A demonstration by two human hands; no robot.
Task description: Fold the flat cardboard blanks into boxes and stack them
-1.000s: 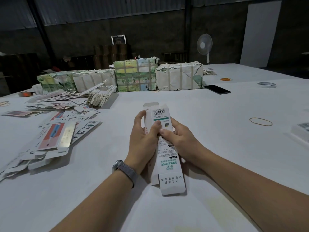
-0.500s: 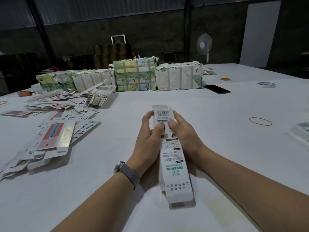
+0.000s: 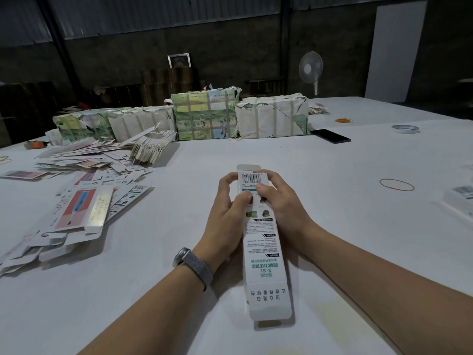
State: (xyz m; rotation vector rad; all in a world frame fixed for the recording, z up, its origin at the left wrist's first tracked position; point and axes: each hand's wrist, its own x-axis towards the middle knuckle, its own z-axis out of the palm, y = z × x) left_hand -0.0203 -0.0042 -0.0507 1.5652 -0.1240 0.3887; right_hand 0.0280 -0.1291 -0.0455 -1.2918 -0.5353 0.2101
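Both hands (image 3: pixel 256 203) grip one long carton (image 3: pixel 263 252).

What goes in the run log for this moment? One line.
step: folding | left hand: grips toothbrush carton | right hand: grips carton | far flap: open | table

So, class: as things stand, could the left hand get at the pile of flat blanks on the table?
Probably yes, once it lets go. The left hand now grips the long box, but bare table lies between it and the pile of flat blanks on that side.
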